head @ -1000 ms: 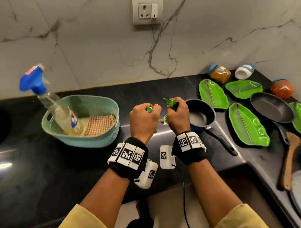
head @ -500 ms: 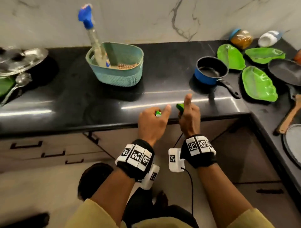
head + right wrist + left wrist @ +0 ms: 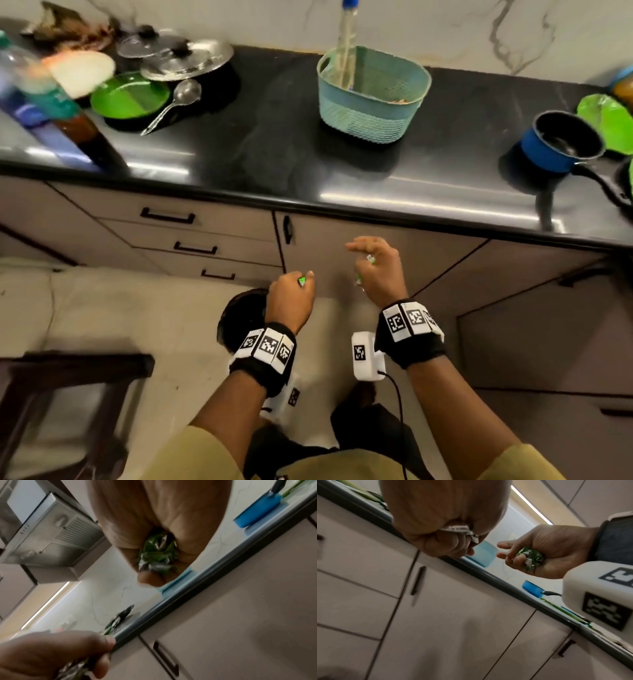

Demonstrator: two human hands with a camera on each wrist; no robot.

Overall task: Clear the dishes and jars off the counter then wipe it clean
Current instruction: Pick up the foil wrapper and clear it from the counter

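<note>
My left hand (image 3: 290,297) is curled tight on a wrapper scrap (image 3: 301,281); my right hand (image 3: 380,274) holds a crumpled wrapper (image 3: 530,557), forefinger and thumb loose. Beyond, on the counter (image 3: 274,150): basket (image 3: 371,99), blue pan (image 3: 561,144), green plate (image 3: 130,99).

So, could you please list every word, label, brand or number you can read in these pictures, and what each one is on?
No legible text anywhere.
Wrist bands: black-and-white square code markers only, no words.
White wrist camera housing: the same kind of code markers.
Spray bottle in the teal basket: any label is too blurred.
Bottles at far left: labels motion-blurred, unreadable.
Crumpled green wrapper in the right hand: print too creased to read.
</note>
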